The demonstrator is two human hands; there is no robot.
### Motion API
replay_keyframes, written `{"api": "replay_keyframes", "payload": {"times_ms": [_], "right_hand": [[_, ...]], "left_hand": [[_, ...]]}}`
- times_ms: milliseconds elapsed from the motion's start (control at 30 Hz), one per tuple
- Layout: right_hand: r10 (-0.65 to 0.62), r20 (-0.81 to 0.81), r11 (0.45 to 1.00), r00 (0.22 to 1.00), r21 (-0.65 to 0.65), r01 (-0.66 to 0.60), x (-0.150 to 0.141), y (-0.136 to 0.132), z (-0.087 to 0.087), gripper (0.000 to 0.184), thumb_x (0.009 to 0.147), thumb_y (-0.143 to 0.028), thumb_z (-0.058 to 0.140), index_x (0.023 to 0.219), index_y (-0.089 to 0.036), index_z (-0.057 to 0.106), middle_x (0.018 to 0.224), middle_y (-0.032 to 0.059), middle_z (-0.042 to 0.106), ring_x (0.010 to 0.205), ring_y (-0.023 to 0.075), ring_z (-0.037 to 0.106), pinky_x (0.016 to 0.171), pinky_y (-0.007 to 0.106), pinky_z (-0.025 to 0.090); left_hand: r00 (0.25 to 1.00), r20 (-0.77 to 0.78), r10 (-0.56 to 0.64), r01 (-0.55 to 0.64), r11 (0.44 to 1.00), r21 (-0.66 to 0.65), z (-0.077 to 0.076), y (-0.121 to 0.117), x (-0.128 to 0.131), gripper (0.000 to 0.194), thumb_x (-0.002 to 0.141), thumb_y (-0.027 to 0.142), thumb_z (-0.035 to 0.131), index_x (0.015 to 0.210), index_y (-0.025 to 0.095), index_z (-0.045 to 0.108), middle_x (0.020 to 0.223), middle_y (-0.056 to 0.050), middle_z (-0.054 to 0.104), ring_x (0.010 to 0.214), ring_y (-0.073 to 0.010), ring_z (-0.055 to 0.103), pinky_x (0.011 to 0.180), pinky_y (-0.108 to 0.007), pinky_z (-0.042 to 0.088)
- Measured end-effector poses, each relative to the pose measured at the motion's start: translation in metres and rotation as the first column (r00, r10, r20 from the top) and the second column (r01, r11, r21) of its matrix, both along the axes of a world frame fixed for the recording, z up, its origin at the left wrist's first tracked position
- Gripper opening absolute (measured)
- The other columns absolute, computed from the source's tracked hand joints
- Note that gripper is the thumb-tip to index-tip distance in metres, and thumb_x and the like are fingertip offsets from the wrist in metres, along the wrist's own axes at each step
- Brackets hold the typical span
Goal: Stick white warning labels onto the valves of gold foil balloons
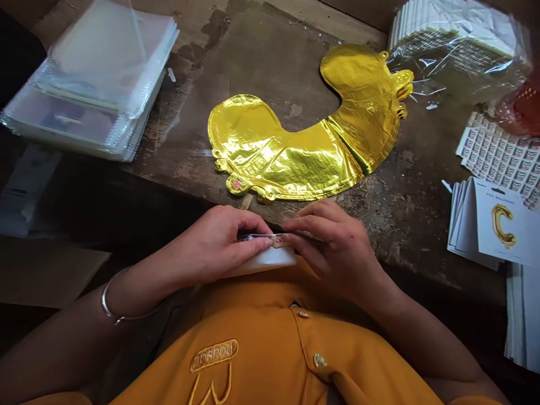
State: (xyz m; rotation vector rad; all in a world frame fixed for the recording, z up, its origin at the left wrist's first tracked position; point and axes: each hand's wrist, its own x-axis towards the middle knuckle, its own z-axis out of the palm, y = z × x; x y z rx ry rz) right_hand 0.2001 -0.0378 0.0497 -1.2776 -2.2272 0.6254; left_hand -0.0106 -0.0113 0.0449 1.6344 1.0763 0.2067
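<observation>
In front of my orange shirt, both hands are on a white folded piece (274,259) with small printed marks along its upper edge; its exact kind I cannot tell. My left hand (223,242) pinches it between thumb and fingers. At its right end, the thumb and fingertips of my right hand (333,239) close on the printed edge. Just beyond my hands, a flat gold foil balloon (295,163) shaped like a C lies uninflated on the worn table (185,152), its small tabs at both ends.
Clear plastic bags (105,62) are stacked at the back left. Plastic-wrapped white cards (468,34) stand at the back right. Below them lie a sheet of small stickers (502,154) and folded foil balloon cards (493,230). The table's front edge runs just beyond my hands.
</observation>
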Motion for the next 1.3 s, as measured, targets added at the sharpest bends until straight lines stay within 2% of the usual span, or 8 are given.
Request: {"api": "replay_keyframes", "payload": {"times_ms": [167,333,400,667,833,1033,1200,1300], "right_hand": [[0.071,0.058,0.969,0.996,0.234,-0.083,-0.001,-0.002,-0.011,0.007,0.083,-0.016,0.063,0.089,-0.019,0.066,0.084,0.0045,0.069,0.076,0.0154,0.057,0.07,0.03,0.049],[0.182,0.196,0.815,0.964,0.519,-0.259,0.002,0.0,-0.012,0.013,0.086,-0.012,0.055,0.095,-0.015,0.064,0.084,0.0068,0.071,0.073,0.017,0.059,0.064,0.033,0.047],[0.217,0.216,0.794,0.952,0.528,-0.301,0.002,0.001,-0.01,0.016,0.088,-0.011,0.051,0.095,-0.012,0.065,0.084,0.0075,0.072,0.072,0.0164,0.061,0.064,0.033,0.048],[0.332,0.183,0.795,0.925,0.473,-0.379,0.002,0.009,-0.011,0.018,0.089,-0.009,0.047,0.097,-0.009,0.063,0.084,0.0082,0.073,0.073,0.0149,0.067,0.067,0.031,0.053],[0.376,0.235,0.733,0.896,0.517,-0.443,0.002,0.017,-0.016,0.018,0.087,-0.01,0.048,0.096,-0.009,0.063,0.084,0.0086,0.073,0.071,0.0153,0.065,0.065,0.031,0.053],[0.16,0.103,0.857,0.982,0.48,-0.189,0.0,0.02,-0.021,0.024,0.079,-0.016,0.068,0.103,-0.019,0.063,0.093,0.0072,0.072,0.081,0.0171,0.063,0.071,0.031,0.053],[0.256,0.177,0.831,0.95,0.461,-0.31,0.004,0.017,-0.023,0.022,0.082,-0.015,0.061,0.104,-0.018,0.063,0.094,0.0068,0.072,0.084,0.0198,0.06,0.071,0.035,0.051],[0.221,0.122,0.855,0.968,0.453,-0.252,0.003,0.017,-0.022,0.024,0.082,-0.016,0.064,0.106,-0.018,0.063,0.097,0.0072,0.071,0.085,0.0188,0.06,0.073,0.034,0.052]], "left_hand": [[0.997,0.05,0.052,-0.045,0.991,-0.123,-0.002,0.001,0.0,0.02,0.081,0.037,0.06,0.081,0.021,0.072,0.076,0.002,0.071,0.068,-0.0139,0.06,0.059,-0.022,0.044],[0.985,0.124,0.118,-0.075,0.948,-0.308,-0.004,0.003,0.0,0.022,0.079,0.037,0.063,0.077,0.017,0.069,0.073,0.001,0.067,0.065,-0.0118,0.055,0.057,-0.021,0.042],[0.978,0.15,0.146,-0.079,0.92,-0.384,-0.005,0.003,-0.001,0.023,0.079,0.038,0.064,0.076,0.016,0.068,0.072,0.001,0.066,0.065,-0.0108,0.054,0.057,-0.021,0.042],[0.954,0.214,0.212,-0.075,0.854,-0.515,-0.015,0.004,-0.006,0.022,0.078,0.037,0.067,0.076,0.015,0.066,0.07,0.003,0.062,0.062,-0.0081,0.05,0.057,-0.02,0.038],[0.947,0.224,0.23,-0.07,0.828,-0.557,-0.018,0.008,-0.008,0.024,0.077,0.038,0.068,0.074,0.014,0.065,0.068,0.003,0.061,0.062,-0.0077,0.049,0.057,-0.019,0.037],[0.943,0.221,0.249,-0.096,0.839,-0.535,-0.015,0.008,-0.01,0.021,0.078,0.035,0.067,0.075,0.015,0.065,0.068,0.004,0.06,0.061,-0.0073,0.047,0.056,-0.019,0.036],[0.941,0.23,0.246,-0.092,0.844,-0.528,-0.015,0.007,-0.009,0.02,0.078,0.035,0.066,0.075,0.015,0.065,0.069,0.003,0.061,0.062,-0.0079,0.049,0.057,-0.019,0.037],[0.951,0.213,0.223,-0.09,0.863,-0.497,-0.014,0.007,-0.008,0.02,0.079,0.036,0.065,0.076,0.016,0.066,0.071,0.003,0.062,0.063,-0.0087,0.05,0.058,-0.02,0.038]]}}
